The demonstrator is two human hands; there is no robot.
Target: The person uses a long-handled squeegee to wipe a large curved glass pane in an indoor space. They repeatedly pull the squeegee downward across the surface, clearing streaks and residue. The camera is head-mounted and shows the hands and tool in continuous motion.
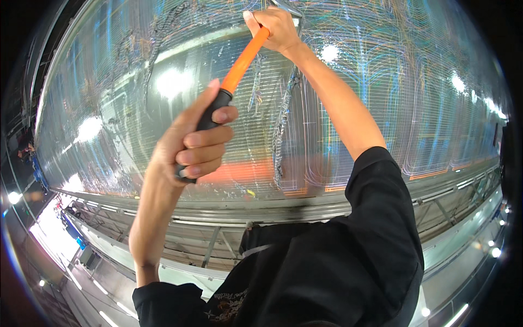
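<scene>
The grip (207,116) of the tool (238,74) is clamped in the fingers of the left hand (185,131); farther off, its shaft (251,52) is clamped in the right hand (277,30), over the surface (414,109). Stiff, probably head-heavy, it is best held at both places. Its long axis is pointed away and rightward; the head (287,7) is seen too poorly to be identified.

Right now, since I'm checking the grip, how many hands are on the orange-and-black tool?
2: the left hand wraps the black grip, and the right hand holds the orange shaft farther up, near the picture's top edge.
</scene>
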